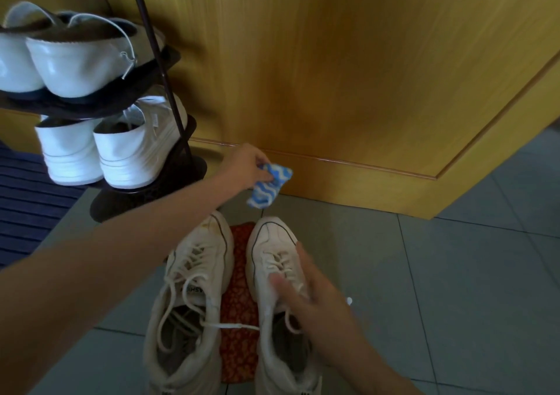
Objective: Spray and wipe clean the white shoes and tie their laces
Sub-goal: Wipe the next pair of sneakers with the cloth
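Two white lace-up sneakers stand side by side on the floor, toes pointing away from me: the left shoe (194, 297) and the right shoe (272, 273). Their laces hang loose and one lace end lies across the gap between them. My left hand (247, 165) reaches past the shoes' toes and pinches a blue-and-white patterned cloth (268, 187) just above the floor by the wooden wall. My right hand (309, 297) lies over the right shoe's laces with fingers spread and relaxed; it looks blurred.
A red patterned mat (239, 303) lies under the shoes on grey floor tiles (454, 273). A dark shoe rack (151, 182) at the left holds several white shoes on two tiers. A yellow wooden panel (333, 76) stands behind. A dark blue rug (24, 200) lies far left.
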The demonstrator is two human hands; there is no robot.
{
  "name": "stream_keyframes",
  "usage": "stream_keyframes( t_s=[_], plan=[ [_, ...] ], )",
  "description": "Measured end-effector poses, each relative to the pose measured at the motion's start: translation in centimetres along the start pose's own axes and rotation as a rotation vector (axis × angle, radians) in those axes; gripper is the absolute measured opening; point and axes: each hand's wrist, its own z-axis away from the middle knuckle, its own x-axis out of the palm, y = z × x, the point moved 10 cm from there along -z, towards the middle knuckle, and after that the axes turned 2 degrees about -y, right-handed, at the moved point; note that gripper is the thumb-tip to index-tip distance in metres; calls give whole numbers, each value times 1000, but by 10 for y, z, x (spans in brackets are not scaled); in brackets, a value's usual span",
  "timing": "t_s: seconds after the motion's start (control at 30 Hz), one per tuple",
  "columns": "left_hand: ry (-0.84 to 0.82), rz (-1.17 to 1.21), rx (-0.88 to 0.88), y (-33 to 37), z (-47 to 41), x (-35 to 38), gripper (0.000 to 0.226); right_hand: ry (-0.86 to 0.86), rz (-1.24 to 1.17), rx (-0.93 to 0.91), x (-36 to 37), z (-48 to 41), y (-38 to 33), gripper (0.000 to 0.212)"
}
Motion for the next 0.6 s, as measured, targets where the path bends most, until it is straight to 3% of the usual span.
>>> stream_keyframes(
  t_s=[0.1, 0.2, 0.27, 0.37, 0.47, 0.53, 0.6],
  plan=[
    [-81, 169, -49, 4, 17, -1, 31, 164, -192, -89, -40, -29, -21, 74],
    [-170, 318, -157, -5, 29, 29, 40, 15, -196, -202, -40, -77, -44, 75],
    [-202, 368, -249, -14, 32, 47, 46, -74, -160, -264, -25, -102, -53, 62],
    [-188, -12, -216, -17, 34, 45, 49, -74, -27, -302, -7, -121, -46, 29],
    [-344, -307, -98, -8, 55, 52, 39, -31, -22, -286, -9, -135, -33, 31],
    [-498, -354, -73, -9, 73, 68, 36, 2, -60, -313, -16, -139, -39, 39],
    [-504, -320, -129, -19, 82, 73, 28, -11, -15, -360, -17, -141, -51, 33]
  ],
)
